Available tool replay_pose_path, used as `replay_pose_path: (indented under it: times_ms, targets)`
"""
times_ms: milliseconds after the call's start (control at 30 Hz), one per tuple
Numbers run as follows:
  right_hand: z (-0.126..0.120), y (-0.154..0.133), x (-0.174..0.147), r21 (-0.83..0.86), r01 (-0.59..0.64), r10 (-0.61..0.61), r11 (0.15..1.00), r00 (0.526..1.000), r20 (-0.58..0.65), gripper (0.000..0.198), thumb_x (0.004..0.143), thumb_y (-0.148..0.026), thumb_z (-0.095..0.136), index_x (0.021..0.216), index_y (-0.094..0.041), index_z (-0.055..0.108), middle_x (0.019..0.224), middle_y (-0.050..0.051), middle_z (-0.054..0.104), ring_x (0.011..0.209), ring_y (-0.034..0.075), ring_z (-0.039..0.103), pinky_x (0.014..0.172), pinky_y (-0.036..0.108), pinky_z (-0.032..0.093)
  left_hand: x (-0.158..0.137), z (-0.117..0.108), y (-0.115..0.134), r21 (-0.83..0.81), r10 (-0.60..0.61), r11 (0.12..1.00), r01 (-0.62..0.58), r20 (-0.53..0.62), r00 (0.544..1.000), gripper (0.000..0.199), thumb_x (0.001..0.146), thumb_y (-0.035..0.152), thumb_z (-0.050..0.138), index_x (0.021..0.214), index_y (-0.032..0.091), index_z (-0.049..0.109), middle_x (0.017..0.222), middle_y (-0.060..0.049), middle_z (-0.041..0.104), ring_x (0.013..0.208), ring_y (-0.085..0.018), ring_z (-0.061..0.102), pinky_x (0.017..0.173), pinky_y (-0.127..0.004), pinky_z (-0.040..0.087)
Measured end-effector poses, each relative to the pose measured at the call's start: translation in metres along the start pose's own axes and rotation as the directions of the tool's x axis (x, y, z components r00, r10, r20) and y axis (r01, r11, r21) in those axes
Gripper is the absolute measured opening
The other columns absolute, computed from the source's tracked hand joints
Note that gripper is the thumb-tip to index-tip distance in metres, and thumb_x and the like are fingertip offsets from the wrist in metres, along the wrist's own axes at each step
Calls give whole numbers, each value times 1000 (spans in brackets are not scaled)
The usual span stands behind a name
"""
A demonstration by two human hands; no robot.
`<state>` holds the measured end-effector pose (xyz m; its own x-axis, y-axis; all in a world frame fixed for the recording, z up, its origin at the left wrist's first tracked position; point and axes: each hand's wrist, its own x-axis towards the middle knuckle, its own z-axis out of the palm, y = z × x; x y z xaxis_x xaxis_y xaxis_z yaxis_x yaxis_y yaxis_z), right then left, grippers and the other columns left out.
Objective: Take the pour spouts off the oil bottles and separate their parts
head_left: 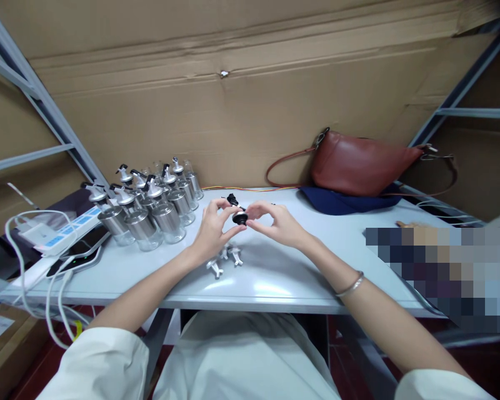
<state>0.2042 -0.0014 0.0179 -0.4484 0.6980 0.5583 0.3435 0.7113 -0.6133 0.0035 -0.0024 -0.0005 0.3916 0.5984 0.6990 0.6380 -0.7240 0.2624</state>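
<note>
Your left hand [214,223] and right hand [281,223] both pinch a black ribbed piece [240,219] in their grip, over the middle of the table [316,255]. Toward its left edge, several bottles [166,216] already carry spouts; 3 silver parts [235,255] near the front edge remain loose.

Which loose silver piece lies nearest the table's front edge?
The leftmost silver piece, lowest in the view; the other visible pieces lie farther back from that edge.
</note>
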Motion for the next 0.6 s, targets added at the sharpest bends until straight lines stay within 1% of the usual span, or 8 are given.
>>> replay_pose_path:
  times_ms: [67, 133, 200, 267, 333, 433, 533, 600]
  targets:
    - [1, -2, 0, 12, -16, 16, 1000, 999, 40, 18, 81, -30, 58, 95, -18, 58, 84, 5, 70, 77, 17, 66, 71, 30, 51, 0, -1, 1, -24, -35, 999, 36, 30, 999, 33, 84, 43, 59, 107, 19, 57, 92, -5, 59, 88, -18, 57, 85, -36, 42]
    - [2, -3, 0, 66, -47, 42, 997, 997, 69, 21, 79, -30, 59, 96, -17, 60, 87, 6, 70, 78, 17, 66, 73, 31, 52, 0, -1, 2, -88, -51, 994, 58, 80, 995, 30, 85, 43, 57, 105, 19, 56, 83, -1, 61, 76, -16, 57, 79, -33, 43]
    - [4, -2, 0, 150, -80, 70, 985, 995, 73, 23, 78, -31, 61, 95, -17, 60, 88, 6, 69, 78, 17, 66, 75, 32, 53, 0, -1, 3, -162, -40, 985, 55, 95, 995, 30, 87, 42, 54, 105, 19, 55, 86, -2, 64, 77, -16, 58, 77, -32, 44]
    - [5, 0, 0, 230, -96, 87, 968, 995, 51, 24, 76, -32, 63, 95, -17, 60, 87, 5, 69, 76, 17, 65, 77, 33, 54, -1, -1, 4, -212, -27, 976, 44, 81, 996, 30, 89, 41, 50, 108, 18, 52, 96, -5, 65, 85, -17, 60, 80, -33, 44]
    - [6, 2, 1, 270, -92, 91, 959, 996, 18, 25, 75, -32, 64, 95, -17, 59, 87, 5, 69, 74, 16, 64, 77, 34, 54, -2, -1, 4, -246, -31, 968, 47, 66, 997, 29, 91, 38, 46, 110, 17, 51, 100, -7, 65, 89, -18, 60, 82, -34, 45]
    - [5, 1, 1, 273, -70, 78, 959, 997, -18, 26, 75, -30, 64, 97, -17, 59, 89, 6, 69, 75, 16, 64, 78, 34, 54, -2, -2, 4, -271, -65, 959, 82, 68, 996, 26, 90, 35, 45, 106, 16, 51, 94, -8, 65, 86, -18, 61, 80, -34, 46]
    - [4, 0, 1, 246, -53, 65, 968, 997, -41, 25, 75, -28, 63, 97, -17, 60, 90, 6, 69, 78, 16, 64, 78, 34, 54, 0, -3, 4, -270, -83, 957, 104, 86, 993, 22, 87, 34, 49, 100, 17, 51, 86, -5, 65, 81, -18, 61, 77, -33, 46]
    - [3, -1, 1, 228, -39, 50, 973, 998, -43, 24, 74, -27, 63, 96, -18, 61, 91, 6, 69, 79, 17, 64, 78, 35, 55, 0, -4, 5, -278, -83, 955, 107, 96, 992, 19, 85, 31, 51, 98, 17, 50, 84, -4, 65, 79, -17, 61, 76, -32, 46]
